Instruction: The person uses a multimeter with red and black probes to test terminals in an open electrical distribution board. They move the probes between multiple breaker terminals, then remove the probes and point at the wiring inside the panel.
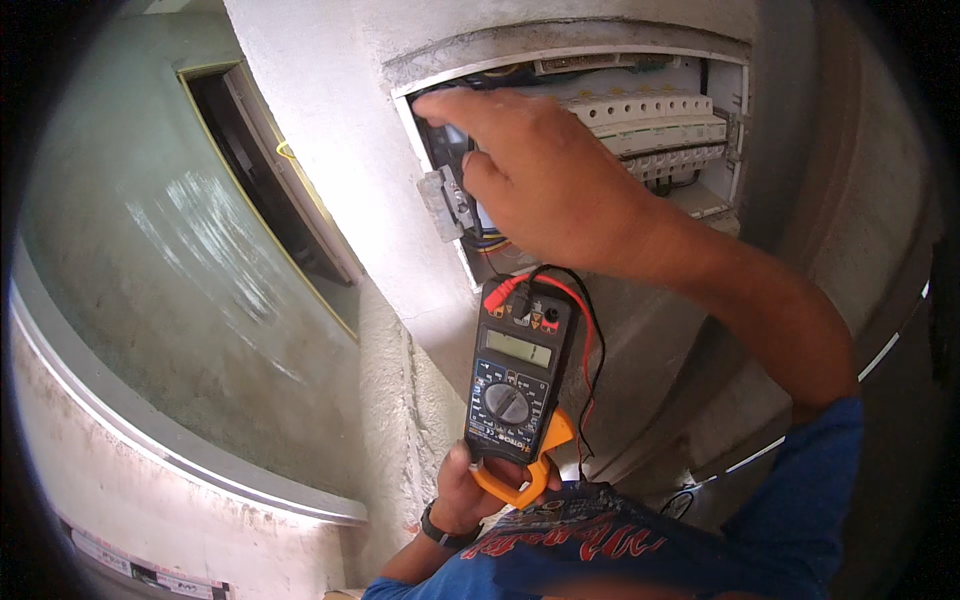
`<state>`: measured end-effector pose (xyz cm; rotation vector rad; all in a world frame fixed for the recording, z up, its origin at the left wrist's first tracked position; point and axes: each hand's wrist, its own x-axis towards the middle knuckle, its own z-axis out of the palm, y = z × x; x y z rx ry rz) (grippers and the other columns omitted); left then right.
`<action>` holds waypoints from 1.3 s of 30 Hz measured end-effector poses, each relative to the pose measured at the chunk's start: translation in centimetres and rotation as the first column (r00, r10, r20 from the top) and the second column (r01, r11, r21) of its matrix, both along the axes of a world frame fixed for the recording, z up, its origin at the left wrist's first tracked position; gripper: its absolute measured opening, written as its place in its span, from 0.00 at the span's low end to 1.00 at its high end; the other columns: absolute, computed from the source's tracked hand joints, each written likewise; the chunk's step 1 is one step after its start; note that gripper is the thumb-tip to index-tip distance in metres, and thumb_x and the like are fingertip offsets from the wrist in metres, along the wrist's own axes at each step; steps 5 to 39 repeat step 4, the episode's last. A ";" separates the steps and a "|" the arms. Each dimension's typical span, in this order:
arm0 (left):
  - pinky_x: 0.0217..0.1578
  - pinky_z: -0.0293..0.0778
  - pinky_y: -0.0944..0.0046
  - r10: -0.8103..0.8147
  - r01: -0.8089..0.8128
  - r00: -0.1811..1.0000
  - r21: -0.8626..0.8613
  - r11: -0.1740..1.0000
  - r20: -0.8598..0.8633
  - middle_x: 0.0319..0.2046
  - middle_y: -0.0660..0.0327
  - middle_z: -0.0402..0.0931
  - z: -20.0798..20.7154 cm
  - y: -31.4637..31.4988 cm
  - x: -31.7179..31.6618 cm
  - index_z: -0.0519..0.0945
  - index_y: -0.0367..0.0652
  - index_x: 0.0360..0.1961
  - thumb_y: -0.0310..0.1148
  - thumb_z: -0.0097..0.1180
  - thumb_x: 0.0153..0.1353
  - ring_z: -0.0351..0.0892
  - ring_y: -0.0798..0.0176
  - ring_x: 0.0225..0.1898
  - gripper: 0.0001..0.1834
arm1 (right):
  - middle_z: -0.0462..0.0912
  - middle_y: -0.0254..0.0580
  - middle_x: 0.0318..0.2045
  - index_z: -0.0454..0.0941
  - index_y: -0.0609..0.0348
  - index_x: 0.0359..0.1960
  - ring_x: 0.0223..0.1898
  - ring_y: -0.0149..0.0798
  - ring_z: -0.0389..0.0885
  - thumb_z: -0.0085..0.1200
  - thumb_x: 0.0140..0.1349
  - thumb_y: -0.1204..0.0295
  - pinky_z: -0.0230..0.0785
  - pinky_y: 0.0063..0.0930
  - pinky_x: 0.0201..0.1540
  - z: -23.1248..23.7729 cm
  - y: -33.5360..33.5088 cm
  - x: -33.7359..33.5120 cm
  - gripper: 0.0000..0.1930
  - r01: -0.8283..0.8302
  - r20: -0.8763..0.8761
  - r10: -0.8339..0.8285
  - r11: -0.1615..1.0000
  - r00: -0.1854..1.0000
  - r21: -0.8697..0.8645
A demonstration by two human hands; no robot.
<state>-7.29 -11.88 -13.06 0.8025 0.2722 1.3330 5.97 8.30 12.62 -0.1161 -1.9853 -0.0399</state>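
My left hand (pixel 468 492), with a dark wristband behind it, is wrapped round the orange-jawed end of a black clamp meter (pixel 512 380). The meter stands with its jaw towards me. Its red lead (pixel 582 300) and black lead (pixel 600 350) loop from the far end down along its right side. My right hand (pixel 545 165) reaches over the left part of an open electrical panel (pixel 752 72). Its index finger stretches to the box's upper left corner; the thumb is held apart. The other fingers and whatever lies beneath them are hidden.
A row of white circuit breakers (pixel 655 125) fills the panel's right side. A metal hinge bracket (pixel 445 203) sticks out at its left edge, near coloured wires (pixel 487 241). A doorway (pixel 265 165) opens in the green wall (pixel 130 200) on the left.
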 end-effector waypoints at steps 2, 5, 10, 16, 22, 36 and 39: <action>0.42 0.85 0.47 -0.012 0.013 1.000 0.014 1.000 -0.018 0.59 0.42 0.79 0.2 0.2 -0.2 0.68 0.36 0.74 0.78 0.52 0.64 0.87 0.37 0.50 0.57 | 0.87 0.67 0.48 0.81 0.68 0.57 0.53 0.63 0.87 0.56 0.64 0.77 0.78 0.51 0.59 -0.2 -0.5 -0.7 0.19 0.042 -0.046 -0.038 0.994 0.998 0.099; 0.38 0.85 0.47 0.046 -0.050 0.995 -0.032 0.998 -0.093 0.59 0.44 0.80 0.4 0.3 -0.1 0.66 0.39 0.76 0.84 0.49 0.59 0.88 0.38 0.46 0.62 | 0.87 0.66 0.51 0.80 0.65 0.61 0.55 0.64 0.86 0.58 0.64 0.75 0.77 0.49 0.63 -0.2 -0.8 -0.7 0.22 0.092 0.003 -0.092 0.993 0.996 0.078; 0.38 0.85 0.47 0.046 -0.050 0.995 -0.032 0.998 -0.093 0.59 0.44 0.80 0.4 0.3 -0.1 0.66 0.39 0.76 0.84 0.49 0.59 0.88 0.38 0.46 0.62 | 0.87 0.66 0.51 0.80 0.65 0.61 0.55 0.64 0.86 0.58 0.64 0.75 0.77 0.49 0.63 -0.2 -0.8 -0.7 0.22 0.092 0.003 -0.092 0.993 0.996 0.078; 0.38 0.85 0.47 0.046 -0.050 0.995 -0.032 0.998 -0.093 0.59 0.44 0.80 0.4 0.3 -0.1 0.66 0.39 0.76 0.84 0.49 0.59 0.88 0.38 0.46 0.62 | 0.87 0.66 0.51 0.80 0.65 0.61 0.55 0.64 0.86 0.58 0.64 0.75 0.77 0.49 0.63 -0.2 -0.8 -0.7 0.22 0.092 0.003 -0.092 0.993 0.996 0.078; 0.38 0.85 0.47 0.046 -0.050 0.995 -0.032 0.998 -0.093 0.59 0.44 0.80 0.4 0.3 -0.1 0.66 0.39 0.76 0.84 0.49 0.59 0.88 0.38 0.46 0.62 | 0.87 0.66 0.51 0.80 0.65 0.61 0.55 0.64 0.86 0.58 0.64 0.75 0.77 0.49 0.63 -0.2 -0.8 -0.7 0.22 0.092 0.003 -0.092 0.993 0.996 0.078; 0.38 0.85 0.47 0.046 -0.050 0.995 -0.032 0.998 -0.093 0.59 0.44 0.80 0.4 0.3 -0.1 0.66 0.39 0.76 0.84 0.49 0.59 0.88 0.38 0.46 0.62 | 0.87 0.66 0.51 0.80 0.65 0.61 0.55 0.64 0.86 0.58 0.64 0.75 0.77 0.49 0.63 -0.2 -0.8 -0.7 0.22 0.092 0.003 -0.092 0.993 0.996 0.078; 0.38 0.85 0.47 0.046 -0.050 0.995 -0.032 0.998 -0.093 0.59 0.44 0.80 0.4 0.3 -0.1 0.66 0.39 0.76 0.84 0.49 0.59 0.88 0.38 0.46 0.62 | 0.87 0.66 0.51 0.80 0.65 0.61 0.55 0.64 0.86 0.58 0.64 0.75 0.77 0.49 0.63 -0.2 -0.8 -0.7 0.22 0.092 0.003 -0.092 0.993 0.996 0.078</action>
